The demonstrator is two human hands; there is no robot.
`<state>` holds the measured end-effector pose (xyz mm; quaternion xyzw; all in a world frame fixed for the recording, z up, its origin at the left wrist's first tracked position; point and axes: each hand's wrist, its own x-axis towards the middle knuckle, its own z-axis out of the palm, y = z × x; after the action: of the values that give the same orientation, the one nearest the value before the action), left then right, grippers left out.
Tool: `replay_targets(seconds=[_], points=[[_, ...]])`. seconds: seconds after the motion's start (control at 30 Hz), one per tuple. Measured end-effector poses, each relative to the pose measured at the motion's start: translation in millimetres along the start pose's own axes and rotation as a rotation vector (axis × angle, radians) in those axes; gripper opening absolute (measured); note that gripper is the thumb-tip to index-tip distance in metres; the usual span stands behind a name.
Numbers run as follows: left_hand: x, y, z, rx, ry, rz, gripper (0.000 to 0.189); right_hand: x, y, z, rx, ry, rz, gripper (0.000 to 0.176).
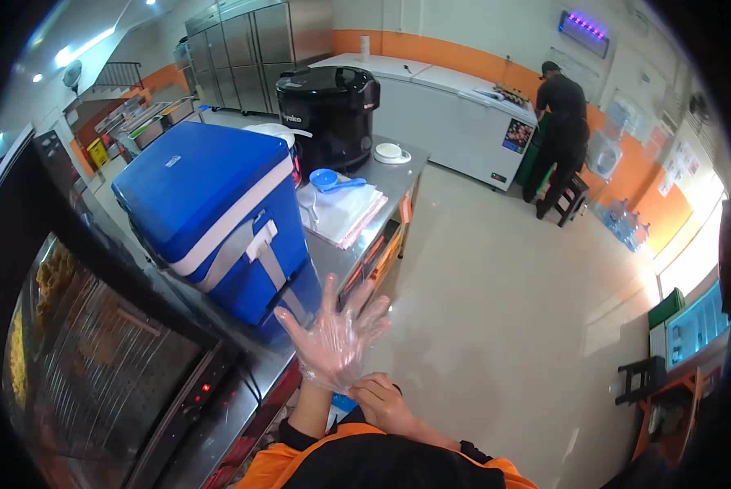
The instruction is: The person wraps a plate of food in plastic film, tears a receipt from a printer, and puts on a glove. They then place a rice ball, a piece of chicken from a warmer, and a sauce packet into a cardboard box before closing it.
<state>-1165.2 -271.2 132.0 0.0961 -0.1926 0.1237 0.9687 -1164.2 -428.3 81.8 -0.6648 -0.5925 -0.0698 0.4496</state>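
Note:
My left hand [333, 342] is raised with its fingers spread, wearing a clear plastic glove [343, 359]. At its wrist, my right hand [382, 402] is bare and pinches the glove's cuff. Just beyond the gloved hand stands a blue cooler box [211, 196] with a white band and a latch, on the steel counter [329, 257]. Farther along lie a blue scoop [325, 179] and a stack of white paper sheets [349, 213].
A glass-fronted warmer [96, 350] with fried food stands at the left. Behind the cooler is a black rice cooker [329, 118]. White chest freezers [455, 122] line the back wall, where a person [561, 130] in dark clothes stands by a stool [572, 200].

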Motion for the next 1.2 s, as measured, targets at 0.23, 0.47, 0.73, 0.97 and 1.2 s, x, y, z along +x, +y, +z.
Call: replay_targets(seconds=[0.23, 0.47, 0.73, 0.97, 1.2], points=[[81.2, 59.3, -2.2, -0.098, 0.107, 0.673, 0.054, 81.1, 107.8, -3.8, 0.334, -0.163, -0.011, 0.014], [112.4, 145.3, 9.6, 1.359, -0.010, 1.238, 0.054, 361.4, 233.4, 2.8, 0.461, -0.089, 0.207, 0.026], [152.3, 184.0, 82.5, 3.014, 0.762, 0.666, 0.045, 555.3, 243.1, 58.2, 0.584, -0.988, 0.526, 0.050], [178.9, 191.0, 127.1, 3.381, 1.134, 0.627, 0.064, 627.6, 168.2, 18.1, 1.552, -1.247, 0.294, 0.042], [129.4, 213.8, 164.2, 2.799, 1.867, 1.675, 0.050, 619.4, 75.5, 158.8, 0.484, -1.388, -0.628, 0.025]])
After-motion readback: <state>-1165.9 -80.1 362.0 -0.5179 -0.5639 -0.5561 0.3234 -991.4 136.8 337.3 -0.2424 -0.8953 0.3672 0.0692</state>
